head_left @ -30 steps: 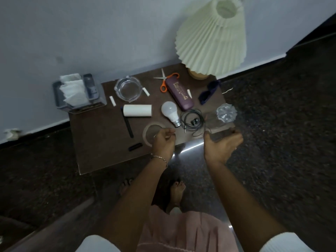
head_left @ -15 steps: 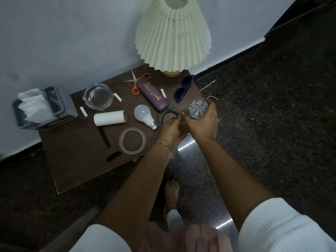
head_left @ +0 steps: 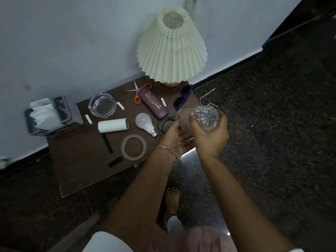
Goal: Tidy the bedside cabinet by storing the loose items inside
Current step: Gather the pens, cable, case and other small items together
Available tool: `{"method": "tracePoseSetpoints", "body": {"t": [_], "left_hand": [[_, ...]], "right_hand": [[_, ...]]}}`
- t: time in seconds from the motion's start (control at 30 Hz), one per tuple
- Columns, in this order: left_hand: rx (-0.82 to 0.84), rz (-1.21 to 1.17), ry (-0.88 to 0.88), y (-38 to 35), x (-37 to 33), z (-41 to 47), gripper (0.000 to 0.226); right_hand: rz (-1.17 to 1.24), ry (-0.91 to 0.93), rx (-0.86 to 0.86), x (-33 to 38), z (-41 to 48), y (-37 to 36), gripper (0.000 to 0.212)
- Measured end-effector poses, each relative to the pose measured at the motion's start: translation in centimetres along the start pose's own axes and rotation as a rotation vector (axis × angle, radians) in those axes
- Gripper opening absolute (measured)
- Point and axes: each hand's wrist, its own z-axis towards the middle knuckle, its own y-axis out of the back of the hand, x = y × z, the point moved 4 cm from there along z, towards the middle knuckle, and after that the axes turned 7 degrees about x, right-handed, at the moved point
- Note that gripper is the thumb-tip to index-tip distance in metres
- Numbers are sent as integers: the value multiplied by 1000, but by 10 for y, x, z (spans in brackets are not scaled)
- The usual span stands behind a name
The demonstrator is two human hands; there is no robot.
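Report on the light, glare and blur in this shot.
Head view: dim overall, the lamp shade is brightest. Head view: a glare streak lies on the polished floor. Head view: the clear glass in the right hand glints, outline soft.

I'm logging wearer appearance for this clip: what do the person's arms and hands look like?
Both arms are bare below white sleeves that show at the bottom edge. The left hand has a thin gold-toned chain bracelet at its wrist. The right hand shows no bracelet. The fingernails look pale, perhaps painted.
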Motion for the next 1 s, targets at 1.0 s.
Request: {"method": "tracePoseSetpoints", "body": {"t": [1.0], "left_hand": [[-271, 461, -838, 210, -203, -92, 72]], "right_hand": [[-303, 360, 951, 105, -51, -248, 66]]}}
